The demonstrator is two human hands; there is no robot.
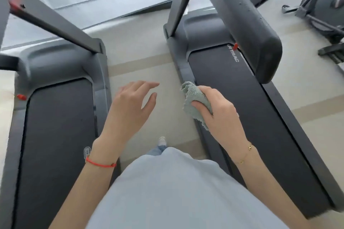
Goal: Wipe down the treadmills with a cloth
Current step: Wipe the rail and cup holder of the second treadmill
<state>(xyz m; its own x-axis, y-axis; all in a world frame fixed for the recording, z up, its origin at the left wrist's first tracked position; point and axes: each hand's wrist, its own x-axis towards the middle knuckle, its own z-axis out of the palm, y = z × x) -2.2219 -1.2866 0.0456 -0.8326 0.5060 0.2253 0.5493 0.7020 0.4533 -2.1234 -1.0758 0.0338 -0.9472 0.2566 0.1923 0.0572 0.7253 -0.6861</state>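
1. Head view: two treadmills are seen side by side, the left treadmill (55,135) and the right treadmill (251,117), with a strip of pale floor (145,65) left open between their inner side rails.
2. The right treadmill's thick handrail (242,20) is seen jutting out above its belt, its rounded end hanging over the outer edge of the deck.
3. Another exercise machine (323,9) is placed at the far right, apart from the right treadmill.
4. The person's light shirt (167,191) fills the lower middle, above the gap.
5. The left hand (130,106) is held released, fingers spread, over the open floor strip, touching nothing.
6. The right hand (217,113) is clenched around the cloth, over the right treadmill's inner rail.
7. The grey-green cloth (193,98) is bunched, its frayed edge hanging beside the rail edge.
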